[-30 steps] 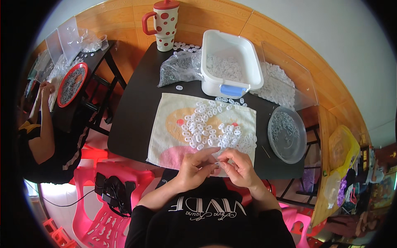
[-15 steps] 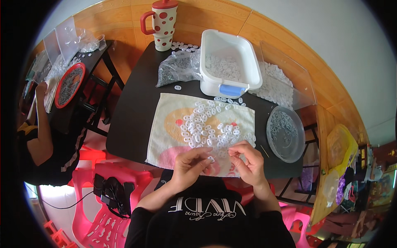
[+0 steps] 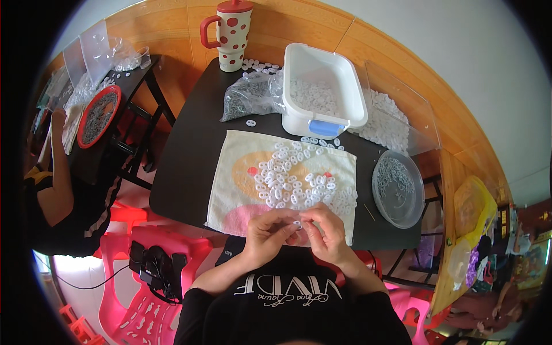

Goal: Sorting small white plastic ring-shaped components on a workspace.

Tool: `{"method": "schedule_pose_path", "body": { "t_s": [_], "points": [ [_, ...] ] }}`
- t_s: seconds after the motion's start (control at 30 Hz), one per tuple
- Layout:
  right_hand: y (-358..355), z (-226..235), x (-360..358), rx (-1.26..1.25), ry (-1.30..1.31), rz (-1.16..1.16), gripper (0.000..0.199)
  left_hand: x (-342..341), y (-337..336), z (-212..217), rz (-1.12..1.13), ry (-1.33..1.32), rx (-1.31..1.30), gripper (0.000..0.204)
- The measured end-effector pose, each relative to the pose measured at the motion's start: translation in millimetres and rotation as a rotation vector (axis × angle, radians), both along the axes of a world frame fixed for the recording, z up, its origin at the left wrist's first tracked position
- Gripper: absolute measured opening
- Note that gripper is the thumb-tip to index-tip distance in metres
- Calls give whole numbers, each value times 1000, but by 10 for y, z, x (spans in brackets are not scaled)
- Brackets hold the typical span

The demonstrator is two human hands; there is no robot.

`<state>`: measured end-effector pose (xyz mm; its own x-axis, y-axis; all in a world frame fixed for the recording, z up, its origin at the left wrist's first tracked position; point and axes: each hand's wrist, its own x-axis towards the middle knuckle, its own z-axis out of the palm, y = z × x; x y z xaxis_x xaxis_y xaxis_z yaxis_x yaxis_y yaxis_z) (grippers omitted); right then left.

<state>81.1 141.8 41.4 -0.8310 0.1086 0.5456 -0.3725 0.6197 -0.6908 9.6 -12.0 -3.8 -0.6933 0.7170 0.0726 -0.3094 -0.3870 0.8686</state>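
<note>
Near the front edge of the towel (image 3: pixel 221 195), my two hands meet fingertip to fingertip. Between thumb and fingers, my left hand (image 3: pixel 266 234) pinches a small white oval piece with holes (image 3: pixel 297 224). My right hand (image 3: pixel 329 234) is closed in a pinch right at that piece; whatever it holds is too small or hidden to make out. Just beyond my fingers, a loose heap of similar white oval pieces (image 3: pixel 280 179) lies on the towel.
A white tub (image 3: pixel 295 123) of white pieces stands at the back, beside a bag of grey bits (image 3: pixel 241 103) and a spotted tumbler (image 3: pixel 233 40). On the right are a round clear dish (image 3: pixel 398 210) and a clear bin (image 3: pixel 425 129). Another person's arm (image 3: pixel 57 161) shows at left.
My right hand has moved left and met my left hand at the white piece. The view has shifted slightly; the heap looks much the same.
</note>
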Motion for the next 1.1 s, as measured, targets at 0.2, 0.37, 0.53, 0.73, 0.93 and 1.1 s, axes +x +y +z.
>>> {"method": "schedule_pose_path", "body": {
  "t_s": [0.2, 0.37, 0.53, 0.73, 0.93, 1.1],
  "points": [
    [-54, -42, 30, 93, 64, -71, 22, 43, 22, -19, 66, 19, -31, 22],
    [362, 33, 92, 13, -27, -294, 18, -64, -47, -75, 93, -43, -33, 17],
    [293, -18, 181, 489, -219, -283, 22, -204, -82, -60, 215, -16, -32, 17],
    [99, -61, 31, 659, -299, -260, 22, -171, -95, -34, 190, -16, -62, 16],
    [148, -179, 90, 498, -210, -167, 19, -194, -86, -37, 195, -34, -55, 15],
    [172, -117, 126, 188, -168, -103, 25, -173, -66, -47, 147, -20, -51, 15]
  ]
}}
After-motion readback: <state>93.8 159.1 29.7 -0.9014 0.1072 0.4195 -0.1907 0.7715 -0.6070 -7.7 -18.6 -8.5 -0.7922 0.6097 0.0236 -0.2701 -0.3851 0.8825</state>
